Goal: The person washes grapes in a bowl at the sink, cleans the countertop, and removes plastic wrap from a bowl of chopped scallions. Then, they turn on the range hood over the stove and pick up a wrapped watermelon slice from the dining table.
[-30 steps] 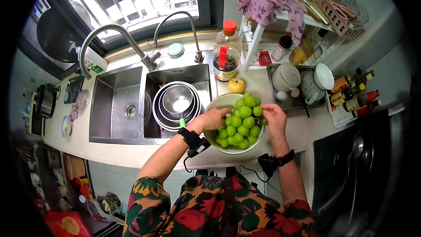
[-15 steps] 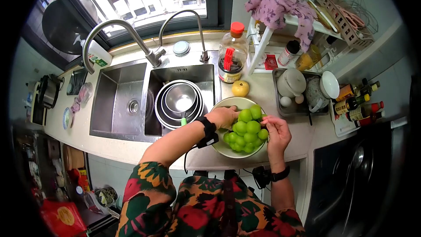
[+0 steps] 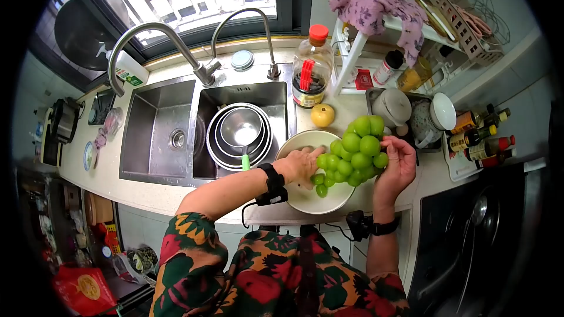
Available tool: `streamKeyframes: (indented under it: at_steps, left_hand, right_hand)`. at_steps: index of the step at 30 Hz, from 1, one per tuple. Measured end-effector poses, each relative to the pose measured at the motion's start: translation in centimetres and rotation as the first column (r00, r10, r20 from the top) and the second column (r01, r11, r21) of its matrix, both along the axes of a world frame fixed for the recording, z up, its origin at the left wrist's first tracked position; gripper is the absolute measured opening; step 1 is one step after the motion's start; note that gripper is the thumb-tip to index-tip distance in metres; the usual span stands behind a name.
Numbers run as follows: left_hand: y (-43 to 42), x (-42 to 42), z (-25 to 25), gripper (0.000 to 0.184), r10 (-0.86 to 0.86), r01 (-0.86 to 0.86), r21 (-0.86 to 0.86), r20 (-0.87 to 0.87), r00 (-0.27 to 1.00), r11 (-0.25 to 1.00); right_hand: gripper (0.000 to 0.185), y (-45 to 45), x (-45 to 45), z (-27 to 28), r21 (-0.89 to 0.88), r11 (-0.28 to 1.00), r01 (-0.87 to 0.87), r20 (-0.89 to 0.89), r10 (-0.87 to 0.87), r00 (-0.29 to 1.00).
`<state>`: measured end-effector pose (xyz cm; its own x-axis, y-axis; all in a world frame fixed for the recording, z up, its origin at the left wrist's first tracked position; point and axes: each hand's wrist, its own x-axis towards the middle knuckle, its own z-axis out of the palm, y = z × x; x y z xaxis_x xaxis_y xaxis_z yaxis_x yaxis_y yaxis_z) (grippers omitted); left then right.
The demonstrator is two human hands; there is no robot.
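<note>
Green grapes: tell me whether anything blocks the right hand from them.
Nothing visible does: the right hand holds the green grapes at their right side. The left hand is on the opposite side, over the bowl, not in between.

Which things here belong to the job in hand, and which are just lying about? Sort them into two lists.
In the job:
green grapes, held by the right hand
pale bowl, with the left hand over it

Apparently just lying about:
yellow fruit
red-capped jar
nested metal vessels
floral cloth
</note>
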<state>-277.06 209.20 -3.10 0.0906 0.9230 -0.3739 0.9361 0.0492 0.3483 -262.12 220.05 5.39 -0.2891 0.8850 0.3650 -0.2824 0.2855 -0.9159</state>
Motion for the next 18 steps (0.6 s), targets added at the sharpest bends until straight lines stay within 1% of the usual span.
streamKeyframes:
  at_steps: [1,2,4,5,7,8,10,11,13,14,16,17,18]
  left_hand:
    - [0.1,0.3,-0.4,0.054,0.052,-0.051,0.071,-0.008,0.999,0.996]
    - [0.2,0.6,-0.8,0.054,0.050,-0.049,0.071,-0.006,0.999,0.996]
    - [0.2,1.4,-0.8,0.063,-0.003,0.005,0.015,-0.117,0.993,1.000]
    - [0.0,2.0,-0.8,0.063,0.000,0.002,0.015,-0.116,0.993,1.000]
    - [-0.2,2.8,-0.6,0.066,-0.033,0.052,0.096,-0.196,0.980,0.994]
    - [0.0,2.8,-0.7,0.066,-0.032,0.051,0.097,-0.196,0.980,0.994]
    - [0.4,2.5,-1.4,0.061,-0.195,0.183,-0.069,-0.247,0.949,0.981]
    - [0.5,2.4,-2.2,0.061,-0.197,0.186,-0.067,-0.252,0.948,0.980]
    - [0.3,2.2,-2.9,0.052,-0.166,0.202,0.091,-0.301,0.939,0.975]
    - [0.3,2.1,-3.3,0.052,-0.171,0.207,0.089,-0.304,0.937,0.974]
    - [0.2,2.1,-2.2,0.050,-0.159,0.184,0.090,-0.228,0.961,0.979]
    - [-0.1,2.1,-2.7,0.050,-0.162,0.186,0.087,-0.227,0.960,0.979]
    - [-0.4,2.3,-2.9,0.051,-0.150,0.161,0.102,-0.106,0.983,0.982]
  right_hand:
    - [0.008,0.1,-0.2,0.1,0.000,1.000,0.002,0.000,-0.002,1.000]
    - [0.007,0.2,-0.3,0.1,0.019,1.000,-0.003,-0.013,0.004,1.000]
    - [0.007,0.1,-0.4,0.3,0.038,0.999,-0.012,-0.024,0.013,1.000]
    - [0.008,0.0,-0.5,0.6,0.030,0.999,-0.011,-0.001,0.011,1.000]
    - [0.008,0.0,-0.5,0.9,0.022,1.000,-0.013,0.020,0.012,1.000]
    - [0.008,0.0,-0.5,0.9,0.006,1.000,-0.028,0.010,0.028,1.000]
    - [0.008,0.1,-0.5,0.7,-0.010,0.999,-0.042,-0.002,0.042,0.999]
    - [0.008,0.2,-0.6,0.5,-0.004,0.999,-0.051,-0.007,0.051,0.999]
    - [0.008,0.3,-0.8,0.0,0.001,0.999,-0.052,-0.018,0.052,0.998]
    - [0.008,0.3,-0.9,-0.3,0.007,0.998,-0.056,-0.012,0.056,0.998]
    - [0.008,0.4,-0.9,-0.8,0.018,0.998,-0.060,-0.005,0.061,0.998]
    - [0.008,0.4,-0.9,-0.8,0.014,0.998,-0.058,-0.005,0.058,0.998]
    - [0.007,0.4,-0.9,-0.6,0.012,0.999,-0.052,0.005,0.052,0.999]
